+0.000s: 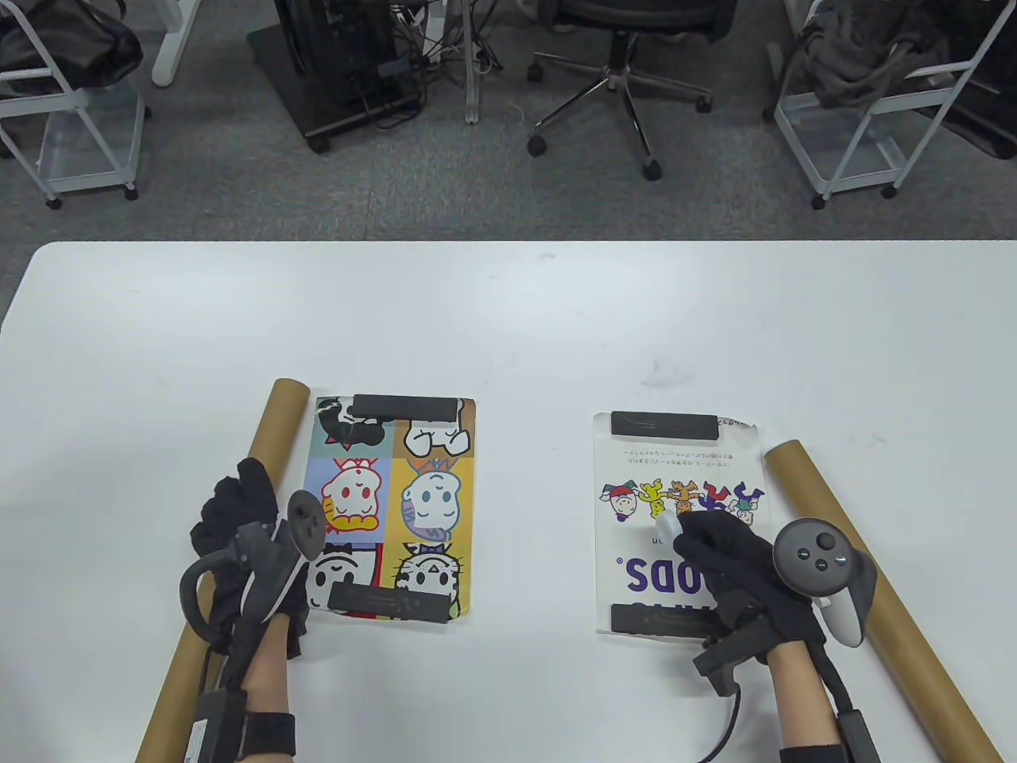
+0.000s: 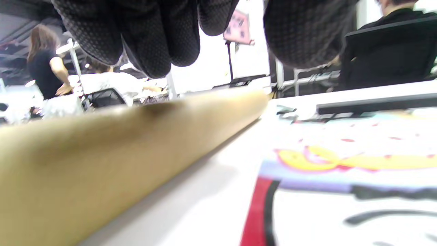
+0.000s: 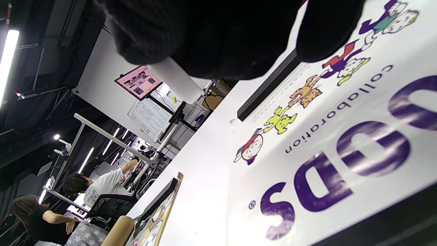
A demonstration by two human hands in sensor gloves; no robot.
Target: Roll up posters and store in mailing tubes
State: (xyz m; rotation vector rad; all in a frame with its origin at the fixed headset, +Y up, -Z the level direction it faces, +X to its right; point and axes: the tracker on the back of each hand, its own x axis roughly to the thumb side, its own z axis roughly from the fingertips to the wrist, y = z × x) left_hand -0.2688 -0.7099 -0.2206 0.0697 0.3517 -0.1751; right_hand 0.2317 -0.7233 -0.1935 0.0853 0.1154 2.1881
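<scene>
Left hand [image 1: 238, 532] hangs over the left tube [image 1: 230, 548], fingers loosely curled, holding nothing. Colour poster [image 1: 393, 509] lies just beside it, flat under two bars. Right hand [image 1: 731, 564] rests on the white poster [image 1: 675, 477]; grip hidden, cannot tell. Right tube [image 1: 866, 588] alongside. Advice: lift the bars off first, then roll tightly from one short edge.

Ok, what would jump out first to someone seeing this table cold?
Two flat posters, each pinned by dark bars: a colourful cartoon poster left of centre, a white poster with purple lettering to its right. A cardboard tube lies outside each; the left hand rests over the left tube, the right hand on the white poster.
</scene>
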